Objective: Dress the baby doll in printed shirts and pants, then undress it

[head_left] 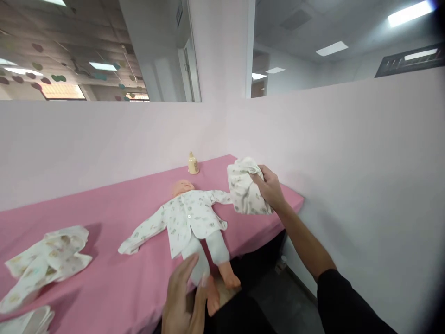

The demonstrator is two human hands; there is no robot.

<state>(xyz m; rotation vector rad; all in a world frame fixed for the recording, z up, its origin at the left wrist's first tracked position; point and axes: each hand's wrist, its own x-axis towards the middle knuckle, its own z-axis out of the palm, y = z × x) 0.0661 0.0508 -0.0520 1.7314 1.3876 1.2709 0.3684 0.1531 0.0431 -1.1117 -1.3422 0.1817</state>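
Note:
My right hand (269, 185) grips a bunched white cloth (245, 188) with a small print, held up over the right end of the pink-covered table. Below and left of it a baby doll (183, 186) lies on its back, in a printed white jacket (189, 215) and pale trousers (218, 248). The doll's bare feet (228, 274) reach past the near table edge. Close to its legs my left hand (184, 297) is open, fingers apart, with nothing in it; I cannot tell whether it touches a leg.
A pump bottle (193, 164) stands behind the doll's head. At the left lie a crumpled printed garment (52, 262) and a folded white cloth (28, 322) on the pink cover (114, 278). White walls (347, 162) with windows bound the table behind and at right.

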